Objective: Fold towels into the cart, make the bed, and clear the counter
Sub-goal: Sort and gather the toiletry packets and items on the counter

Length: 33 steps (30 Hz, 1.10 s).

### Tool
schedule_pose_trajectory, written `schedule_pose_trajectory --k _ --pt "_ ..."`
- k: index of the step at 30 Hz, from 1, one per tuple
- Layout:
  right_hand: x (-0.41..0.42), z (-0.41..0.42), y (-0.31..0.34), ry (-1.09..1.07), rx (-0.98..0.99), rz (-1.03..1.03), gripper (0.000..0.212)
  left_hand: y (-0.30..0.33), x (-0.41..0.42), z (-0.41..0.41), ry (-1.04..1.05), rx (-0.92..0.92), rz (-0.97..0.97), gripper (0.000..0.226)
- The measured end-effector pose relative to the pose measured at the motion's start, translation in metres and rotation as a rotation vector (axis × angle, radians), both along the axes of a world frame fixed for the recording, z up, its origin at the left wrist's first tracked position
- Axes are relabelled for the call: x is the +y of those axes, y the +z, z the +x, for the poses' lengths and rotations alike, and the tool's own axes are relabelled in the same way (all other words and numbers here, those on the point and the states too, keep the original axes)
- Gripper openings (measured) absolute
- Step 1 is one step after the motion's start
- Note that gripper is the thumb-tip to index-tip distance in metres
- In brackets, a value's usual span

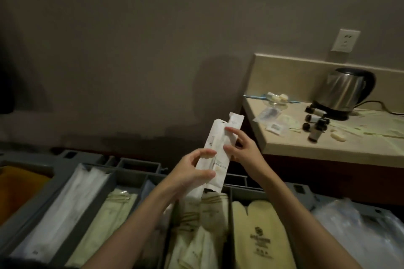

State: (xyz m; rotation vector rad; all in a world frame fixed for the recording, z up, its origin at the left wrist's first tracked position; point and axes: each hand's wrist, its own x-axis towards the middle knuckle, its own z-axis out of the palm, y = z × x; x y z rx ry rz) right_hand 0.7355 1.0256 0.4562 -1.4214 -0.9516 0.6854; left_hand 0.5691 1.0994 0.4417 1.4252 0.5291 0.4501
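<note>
Both hands meet above the middle of the cart (pixel 140 178), a grey tray of divided compartments along the near edge of the scene. The left hand (pixel 192 172) grips the lower half of two long white paper packets (pixel 215 155), thumb across the front and fingers curled round the back, so the packets stand tilted with their tops leaning far and right. The right hand (pixel 242 148) pinches the upper part of the packets from the right side, its fingers (pixel 231 132) lightly bent against the paper (what is printed on the wrappers is too small to read).

In the cart below, the compartments hold, from left to right, something orange (pixel 19 190), long white wrapped packs (pixel 65 207), pale green sachets (pixel 105 220), more cream packets (pixel 196 236), yellow slippers (pixel 260 231) with a dark logo, and clear plastic bags (pixel 360 229) at the near right.

To the far right stands the bench (pixel 328 150), well apart from the hands. On it sit a steel kettle (pixel 347 91) on its black base, several small dark bottles (pixel 314 124), some lying on their sides, a few small sachets (pixel 275 128), and a small glass dish (pixel 276 99) near the far-left corner. A wall socket (pixel 345 43) is above the bench.
</note>
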Motion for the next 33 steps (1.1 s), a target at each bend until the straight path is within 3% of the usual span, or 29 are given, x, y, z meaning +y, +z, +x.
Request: schedule_pose_trajectory --k 8,13,18,23,28,33 --pt "0.067 -0.123 -0.053 0.118 -0.034 -0.163 0.049 -0.044 0.043 -0.123 0.174 0.011 -0.134 0.028" --pt "0.093 -0.188 -0.075 0.182 -0.055 -0.239 0.051 -0.055 0.073 -0.186 0.227 0.193 0.022 0.03" --pt "0.116 -0.236 -0.084 0.201 -0.003 -0.273 0.053 -0.055 0.097 -0.231 0.25 0.253 0.057 0.043" --pt "0.146 -0.28 -0.097 0.233 -0.037 -0.289 0.052 -0.068 0.129 -0.269 0.366 0.465 0.356 0.06" --pt "0.168 -0.296 -0.116 0.21 -0.257 -0.38 0.054 -0.09 0.141 -0.282 0.417 0.648 0.571 0.052" --pt "0.171 -0.298 -0.135 0.092 -0.683 -0.487 0.039 -0.12 0.142 -0.288 0.424 0.683 0.771 0.038"
